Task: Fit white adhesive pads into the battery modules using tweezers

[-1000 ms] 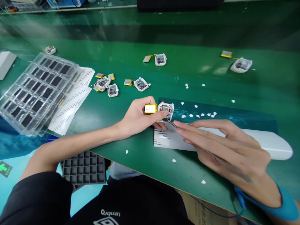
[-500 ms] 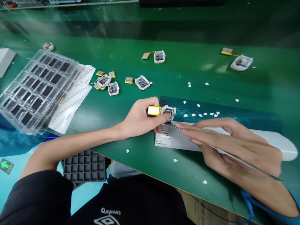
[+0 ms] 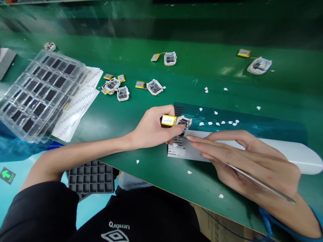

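Note:
Between the thumb and fingers of my left hand is a small white-cased circuit board, tilted, with its open side showing. A yellow-edged battery hangs from it by thin wires and lies against the same hand. My right hand pinches slim metal tweezers. Their tip meets the lower edge of the white case, close to my left thumb; what the tip grips there is too small to make out. Beneath both hands lies a strip of white backing paper with printed text at its left end.
Several other white-cased boards with batteries lie across the green bench. Small white stickers are scattered on and around a blue-green film. Clear plastic trays rest on printed sheets at the left.
The cased board has turned slightly in my left hand and dipped at its near edge. My right hand and the tweezers have shifted a little to the left.

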Demonstrator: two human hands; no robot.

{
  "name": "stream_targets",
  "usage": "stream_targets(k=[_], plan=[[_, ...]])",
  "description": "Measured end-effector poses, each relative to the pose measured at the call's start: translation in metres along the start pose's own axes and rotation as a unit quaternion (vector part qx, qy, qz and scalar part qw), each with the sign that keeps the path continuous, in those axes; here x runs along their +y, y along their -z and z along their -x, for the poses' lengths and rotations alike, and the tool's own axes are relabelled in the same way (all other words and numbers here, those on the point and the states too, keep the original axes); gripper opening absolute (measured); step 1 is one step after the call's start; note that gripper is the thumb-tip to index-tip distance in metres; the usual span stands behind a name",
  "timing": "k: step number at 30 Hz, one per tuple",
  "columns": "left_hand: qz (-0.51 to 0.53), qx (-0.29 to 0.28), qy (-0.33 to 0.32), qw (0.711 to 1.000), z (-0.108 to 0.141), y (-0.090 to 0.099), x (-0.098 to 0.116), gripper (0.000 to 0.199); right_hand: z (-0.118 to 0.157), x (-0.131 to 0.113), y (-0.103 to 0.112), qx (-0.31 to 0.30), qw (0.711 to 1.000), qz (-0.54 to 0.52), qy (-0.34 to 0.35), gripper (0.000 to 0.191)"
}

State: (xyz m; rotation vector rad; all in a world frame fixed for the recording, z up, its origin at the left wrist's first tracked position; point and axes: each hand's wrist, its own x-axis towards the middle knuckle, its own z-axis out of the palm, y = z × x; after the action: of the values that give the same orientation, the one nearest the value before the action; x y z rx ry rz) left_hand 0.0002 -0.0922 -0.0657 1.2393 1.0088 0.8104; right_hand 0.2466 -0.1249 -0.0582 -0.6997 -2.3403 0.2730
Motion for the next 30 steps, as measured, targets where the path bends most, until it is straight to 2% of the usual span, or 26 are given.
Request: stream_targets(k=[6,9,13,26,30], plan=[[0.046,0.012,0.000,0.999,-0.001,-0.002,-0.001,0.029,-0.005,-0.002,-0.004,0.021,1.000,0.010,-0.004,0.078],[0.086,0.037,0.010,0.996,-0.001,-0.005,0.000,0.021,-0.008,-0.001,-0.007,0.032,0.999,0.005,-0.008,0.078],[0.103,0.045,0.017,0.994,-0.001,-0.007,0.001,0.022,-0.007,0.000,-0.010,0.064,0.998,0.008,-0.008,0.078],[0.107,0.060,0.018,0.992,-0.002,-0.007,-0.001,0.021,-0.009,-0.010,-0.005,0.058,0.996,0.023,-0.063,0.079],[0.104,0.056,0.017,0.993,-0.002,-0.006,-0.001,0.022,-0.006,-0.007,-0.010,0.067,0.997,-0.003,-0.042,0.073]])
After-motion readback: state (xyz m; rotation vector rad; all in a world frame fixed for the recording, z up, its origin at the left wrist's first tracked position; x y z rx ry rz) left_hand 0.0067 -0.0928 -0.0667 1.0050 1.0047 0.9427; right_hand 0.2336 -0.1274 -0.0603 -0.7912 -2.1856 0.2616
